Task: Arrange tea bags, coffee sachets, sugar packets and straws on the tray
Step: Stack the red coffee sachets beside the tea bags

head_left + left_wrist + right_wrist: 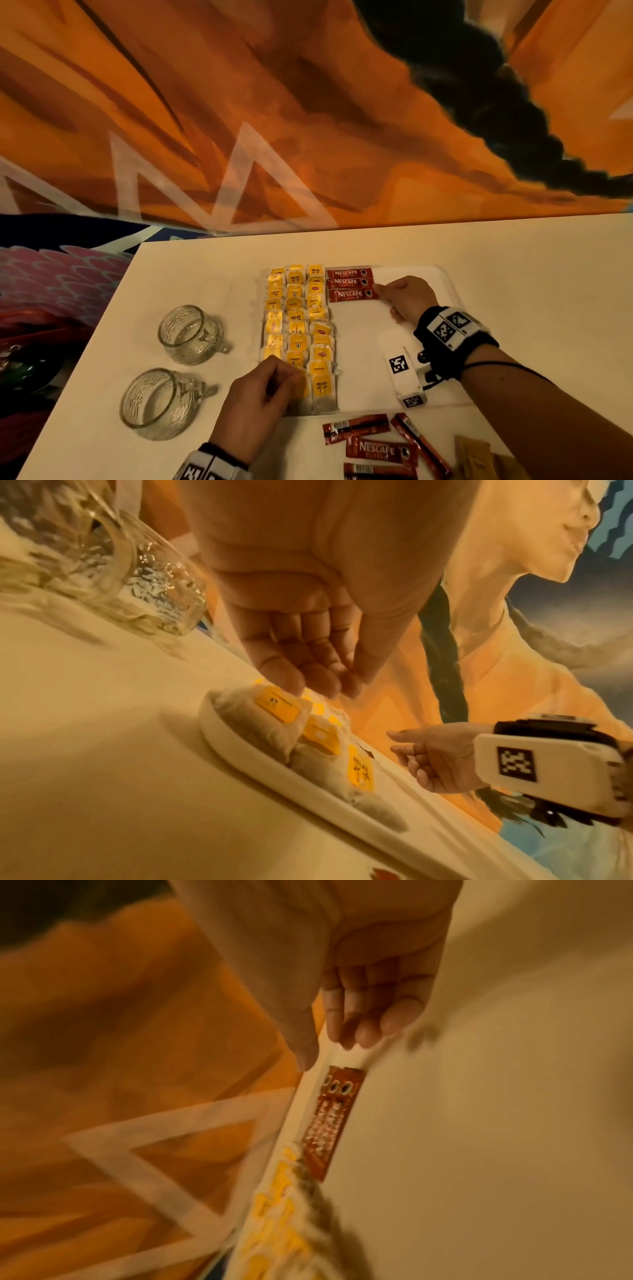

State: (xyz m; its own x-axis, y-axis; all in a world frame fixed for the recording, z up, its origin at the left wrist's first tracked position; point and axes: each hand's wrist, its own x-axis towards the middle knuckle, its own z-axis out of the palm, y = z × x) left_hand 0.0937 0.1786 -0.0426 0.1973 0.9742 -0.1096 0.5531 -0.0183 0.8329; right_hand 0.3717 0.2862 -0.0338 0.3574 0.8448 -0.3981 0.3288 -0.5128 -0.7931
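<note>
A white tray (442,274) lies on the white table. Its left part holds three columns of yellow-tagged tea bags (298,329). Three red coffee sachets (349,284) lie stacked in a column at the tray's far middle. My left hand (287,380) rests with relaxed fingers on the nearest tea bags; the left wrist view shows its fingertips (294,685) touching a tea bag (277,704). My right hand (385,294) sits at the right end of the third sachet with fingers loosely extended. In the right wrist view its fingertips (359,1037) lie just beyond the sachets (334,1110), holding nothing.
Two empty glass mugs (190,334) (154,402) stand left of the tray. Several loose coffee sachets (380,448) and brown packets (476,455) lie at the table's near edge. The tray's right half (359,342) is bare. The table's left edge runs close to the mugs.
</note>
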